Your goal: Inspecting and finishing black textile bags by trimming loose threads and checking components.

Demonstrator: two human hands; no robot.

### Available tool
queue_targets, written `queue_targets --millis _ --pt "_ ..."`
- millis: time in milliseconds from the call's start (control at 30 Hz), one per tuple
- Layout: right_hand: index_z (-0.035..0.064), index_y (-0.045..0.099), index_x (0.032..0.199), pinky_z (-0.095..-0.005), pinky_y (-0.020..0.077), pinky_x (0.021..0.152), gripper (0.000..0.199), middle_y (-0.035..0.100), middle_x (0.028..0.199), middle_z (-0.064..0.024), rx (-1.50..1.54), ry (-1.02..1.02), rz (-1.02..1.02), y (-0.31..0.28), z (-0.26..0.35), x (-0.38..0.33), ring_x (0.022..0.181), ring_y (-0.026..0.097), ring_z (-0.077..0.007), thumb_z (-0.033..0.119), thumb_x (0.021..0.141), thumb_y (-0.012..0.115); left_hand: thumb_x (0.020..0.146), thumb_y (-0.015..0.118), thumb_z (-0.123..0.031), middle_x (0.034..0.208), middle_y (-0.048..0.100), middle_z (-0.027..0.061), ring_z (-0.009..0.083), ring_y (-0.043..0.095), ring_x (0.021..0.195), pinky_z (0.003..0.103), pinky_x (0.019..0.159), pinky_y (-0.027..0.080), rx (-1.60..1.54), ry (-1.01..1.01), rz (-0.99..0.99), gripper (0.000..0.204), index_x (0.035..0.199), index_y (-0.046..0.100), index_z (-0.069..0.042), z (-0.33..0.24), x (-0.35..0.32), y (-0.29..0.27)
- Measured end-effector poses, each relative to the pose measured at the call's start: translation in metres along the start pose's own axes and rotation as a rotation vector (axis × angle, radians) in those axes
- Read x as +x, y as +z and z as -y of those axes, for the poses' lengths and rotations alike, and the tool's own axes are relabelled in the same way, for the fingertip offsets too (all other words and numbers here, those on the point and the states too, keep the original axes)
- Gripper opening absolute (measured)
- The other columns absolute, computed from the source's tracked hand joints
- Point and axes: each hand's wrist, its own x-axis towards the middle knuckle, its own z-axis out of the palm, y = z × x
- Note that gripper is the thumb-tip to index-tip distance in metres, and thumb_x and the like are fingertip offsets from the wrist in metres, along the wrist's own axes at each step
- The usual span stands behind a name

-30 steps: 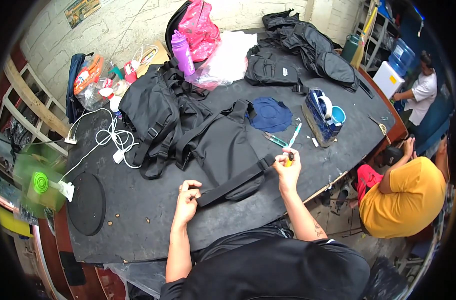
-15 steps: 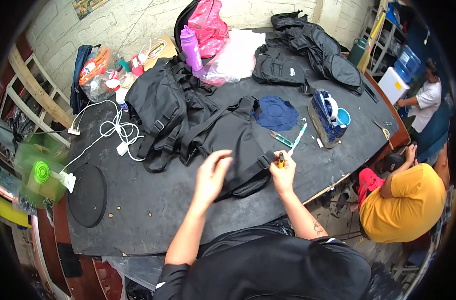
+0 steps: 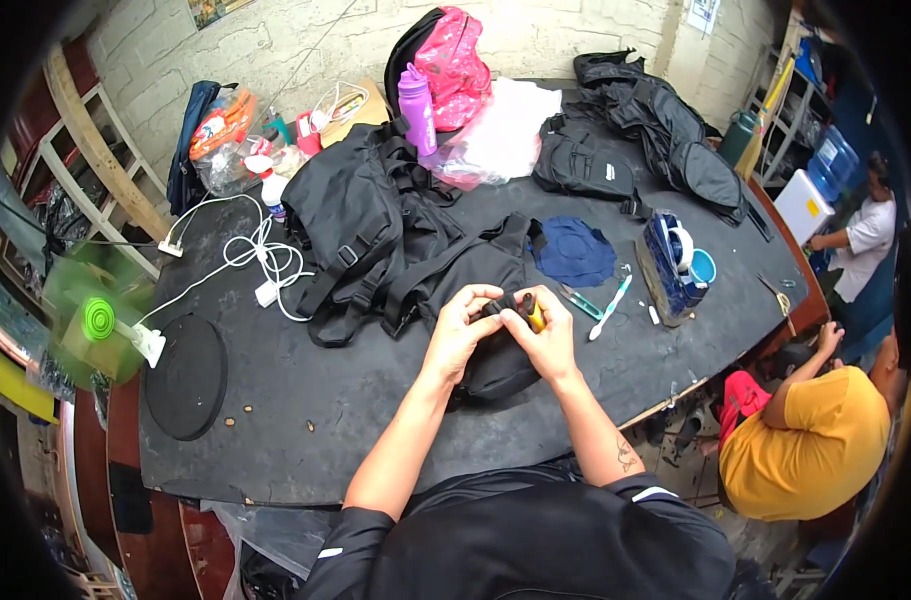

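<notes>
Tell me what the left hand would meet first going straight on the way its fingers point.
The left hand would most likely meet the right hand, close on its right; depth is unclear, and they may already touch.

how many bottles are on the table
2: the purple bottle beside the pink bag, and the white bottle with a red cap, at the left edge of a black bag. Others may be hidden behind the bags.

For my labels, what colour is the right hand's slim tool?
The slim tool is yellow and black, head view.
</notes>
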Motion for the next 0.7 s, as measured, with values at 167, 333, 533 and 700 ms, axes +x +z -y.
queue_targets --millis 167,333,533,700 --pt "-0.0002 0.057 0.085 -0.0209 0.0364 0.060 0.015 0.050 0.075 -0.0005 0.312 0.121 -0.050 0.012 -0.002 0.002 0.067 0.044 -0.0063 0.014 0.084 0.063 0.087 0.063 -0.012 0.085 0.057 -0.0030 0.0032 0.051 0.079 0.018 0.073 0.040 -0.023 0.043 -0.025 0.011 0.093 0.056 -0.005 0.003 0.007 0.002" --pt "0.0024 0.054 0.089 -0.0265 0.0409 0.059 0.021 0.053 0.074 -0.0035 0.241 0.027 -0.135 0.016 0.012 -0.002 0.063 0.050 -0.0125 0.022 0.085 0.060 0.093 0.055 -0.015 0.083 0.058 -0.0011 0.0055 0.053 0.080 0.020 0.075 0.041 -0.143 0.176 -0.154 0.013 0.084 0.054 -0.007 0.025 0.018 0.004" --pt "0.0030 0.055 0.087 -0.0353 0.0474 0.059 0.019 0.061 0.083 -0.0105 -0.387 -0.016 -0.023 0.009 0.029 -0.004 0.069 0.061 -0.0298 0.019 0.080 0.063 0.097 0.046 -0.022 0.092 0.062 0.0107 0.0174 0.061 0.086 0.031 0.080 0.049 -0.427 0.235 -0.117 0.020 0.085 0.045 -0.007 0.008 0.020 0.022" --pt "0.0030 0.054 0.084 -0.0355 0.0482 0.059 0.023 0.061 0.079 -0.0121 -0.277 -0.095 -0.113 0.016 0.019 -0.004 0.068 0.061 -0.0307 0.019 0.075 0.067 0.098 0.042 -0.019 0.090 0.062 0.0139 0.0200 0.063 0.085 0.032 0.079 0.051 -0.427 0.222 -0.054 0.019 0.084 0.040 -0.006 0.008 0.022 0.024"
